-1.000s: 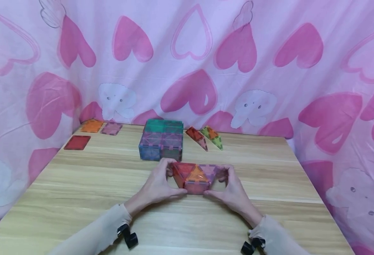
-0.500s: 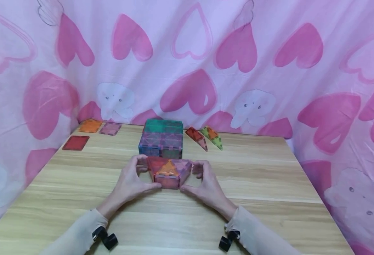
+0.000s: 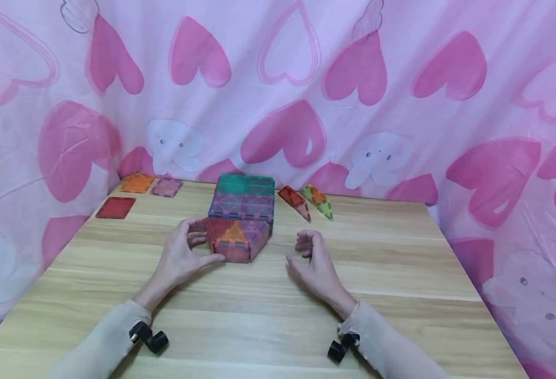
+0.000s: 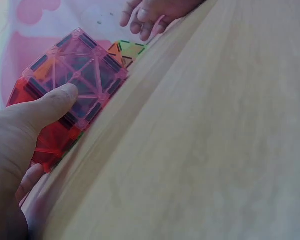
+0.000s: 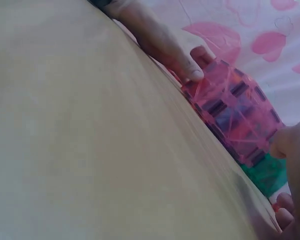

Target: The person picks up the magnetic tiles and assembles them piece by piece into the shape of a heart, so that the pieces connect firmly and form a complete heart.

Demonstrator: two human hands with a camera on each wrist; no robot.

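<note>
A low trapezoid block of magnetic tiles (image 3: 232,251), with red, orange and purple triangles on top and pink sides, rests on the table against the near side of a larger magnetic tile box (image 3: 242,204), green and purple on top. My left hand (image 3: 181,259) holds the block at its left end, its thumb on the pink front tile (image 4: 82,72) and its fingers around the left side. Right of the block, my right hand (image 3: 317,267) is apart from it, fingers loosely curled with nothing in them. The box's front is mostly hidden behind the block.
Flat orange (image 3: 137,183), pink (image 3: 166,187) and red (image 3: 116,207) square tiles lie at the back left. Two slender tile pieces, one red and pink (image 3: 294,203), one orange and green (image 3: 317,201), lie right of the box. A pink heart-print curtain (image 3: 278,79) surrounds the table.
The trapezoid block has moved left and back, from in front of the box to up against it. My right hand has let go of the block and drawn off to the right.
</note>
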